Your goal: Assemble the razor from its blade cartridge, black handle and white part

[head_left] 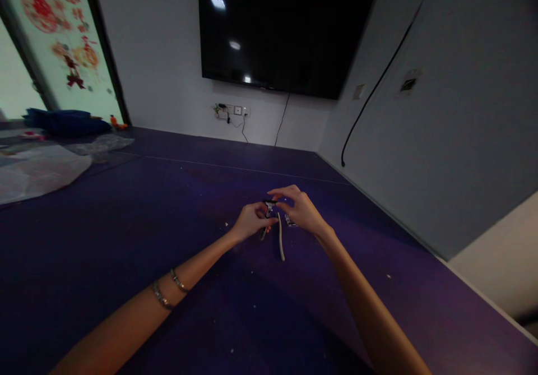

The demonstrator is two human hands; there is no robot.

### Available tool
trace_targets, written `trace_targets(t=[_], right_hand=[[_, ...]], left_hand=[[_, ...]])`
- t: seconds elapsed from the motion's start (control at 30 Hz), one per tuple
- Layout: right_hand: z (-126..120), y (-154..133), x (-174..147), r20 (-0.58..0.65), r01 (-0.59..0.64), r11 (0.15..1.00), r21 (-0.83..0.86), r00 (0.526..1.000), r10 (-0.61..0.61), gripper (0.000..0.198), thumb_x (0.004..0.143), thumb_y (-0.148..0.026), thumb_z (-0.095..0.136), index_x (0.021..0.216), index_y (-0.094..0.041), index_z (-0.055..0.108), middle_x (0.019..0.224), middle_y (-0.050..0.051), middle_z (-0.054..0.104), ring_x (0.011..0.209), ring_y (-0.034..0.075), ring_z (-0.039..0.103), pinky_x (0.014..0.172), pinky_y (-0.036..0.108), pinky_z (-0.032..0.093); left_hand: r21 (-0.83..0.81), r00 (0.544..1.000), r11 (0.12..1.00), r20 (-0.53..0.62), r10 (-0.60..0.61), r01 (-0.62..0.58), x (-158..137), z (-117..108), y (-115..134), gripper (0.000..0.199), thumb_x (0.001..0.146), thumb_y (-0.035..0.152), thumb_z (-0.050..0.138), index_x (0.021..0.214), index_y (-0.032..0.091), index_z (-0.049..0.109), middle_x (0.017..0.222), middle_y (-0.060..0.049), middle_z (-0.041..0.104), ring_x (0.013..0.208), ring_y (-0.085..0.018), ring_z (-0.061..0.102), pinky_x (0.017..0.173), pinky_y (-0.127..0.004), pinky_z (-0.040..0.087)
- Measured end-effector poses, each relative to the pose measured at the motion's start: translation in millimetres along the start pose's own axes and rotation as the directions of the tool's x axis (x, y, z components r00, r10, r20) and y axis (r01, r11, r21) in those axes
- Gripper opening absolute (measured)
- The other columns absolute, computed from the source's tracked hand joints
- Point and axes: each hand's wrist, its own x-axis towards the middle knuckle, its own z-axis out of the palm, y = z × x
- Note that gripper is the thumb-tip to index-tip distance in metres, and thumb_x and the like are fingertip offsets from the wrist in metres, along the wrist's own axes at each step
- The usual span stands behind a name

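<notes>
A small razor point(268, 209) with a dark crosswise head and a silvery neck is upright between my hands. My left hand point(251, 222) is closed round its handle, whose lower end sticks out below the fingers. Thumb and fingers of my right hand point(297, 207) pinch the razor's head from the right. Just below the hands, a thin pale strip point(281, 240) lies lengthwise on the purple surface, its upper end close to my left thumb. A small black-and-white patterned piece point(289, 220) lies under my right hand, partly covered by it.
The purple surface point(176, 251) has small white scraps scattered on it. Clear plastic sheeting point(46, 170) and a dark blue cloth bundle point(65, 123) lie at the far left. A television point(286, 33) hangs above wall sockets point(236, 110). A black cable point(378, 80) hangs on the right wall.
</notes>
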Motion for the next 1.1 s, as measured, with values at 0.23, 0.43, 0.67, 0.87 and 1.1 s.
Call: trace_targets(t=[0.23, 0.43, 0.67, 0.87, 1.1], right_hand=[[4, 8, 0, -0.052, -0.048, 0.996, 0.079, 0.997, 0.052, 0.038, 0.077, -0.015, 0.055, 0.114, -0.025, 0.056, 0.090, 0.002, 0.066, 0.090, 0.015, 0.056, 0.085, 0.033, 0.041], [10, 26, 2, -0.160, -0.173, 0.960, 0.221, 0.964, 0.210, 0.033, 0.080, -0.030, 0.052, 0.110, -0.020, 0.057, 0.090, 0.005, 0.066, 0.083, 0.015, 0.061, 0.076, 0.030, 0.046], [18, 45, -2, -0.037, -0.327, 0.932, 0.156, 0.941, 0.337, 0.022, 0.076, -0.032, 0.052, 0.079, -0.016, 0.067, 0.071, 0.004, 0.066, 0.065, 0.014, 0.059, 0.061, 0.025, 0.045], [36, 33, -8, 0.247, -0.261, 0.958, 0.119, 0.942, 0.226, 0.026, 0.078, -0.035, 0.051, 0.080, -0.016, 0.069, 0.072, 0.002, 0.066, 0.063, 0.012, 0.056, 0.059, 0.022, 0.041], [55, 26, -10, 0.201, -0.238, 0.971, 0.036, 0.953, 0.226, 0.028, 0.079, -0.032, 0.048, 0.067, -0.014, 0.066, 0.058, -0.001, 0.058, 0.052, 0.009, 0.048, 0.049, 0.020, 0.030]], left_hand=[[-0.232, 0.999, 0.972, -0.025, -0.031, 0.025, 7, -1, -5, 0.039, 0.057, 0.031, 0.075, 0.067, 0.017, 0.040, 0.051, 0.003, 0.060, 0.046, -0.013, 0.059, 0.048, -0.022, 0.043], [-0.209, 0.989, 0.977, -0.129, -0.072, 0.044, 11, -13, -1, 0.027, 0.065, 0.035, 0.070, 0.071, 0.014, 0.053, 0.068, -0.004, 0.067, 0.062, -0.016, 0.064, 0.054, -0.024, 0.046], [-0.206, 0.981, 0.977, -0.171, -0.088, 0.052, 15, -20, 5, 0.023, 0.077, 0.034, 0.058, 0.083, 0.012, 0.064, 0.093, -0.010, 0.068, 0.087, -0.020, 0.062, 0.068, -0.028, 0.048], [-0.144, 0.994, 0.989, -0.103, -0.041, 0.025, 17, -20, 2, 0.025, 0.077, 0.034, 0.057, 0.084, 0.013, 0.067, 0.091, -0.008, 0.068, 0.086, -0.018, 0.061, 0.075, -0.030, 0.046], [-0.153, 0.996, 0.985, -0.044, -0.081, 0.073, 17, -16, -1, 0.025, 0.077, 0.034, 0.055, 0.085, 0.014, 0.067, 0.086, -0.007, 0.068, 0.080, -0.016, 0.061, 0.070, -0.027, 0.047]])
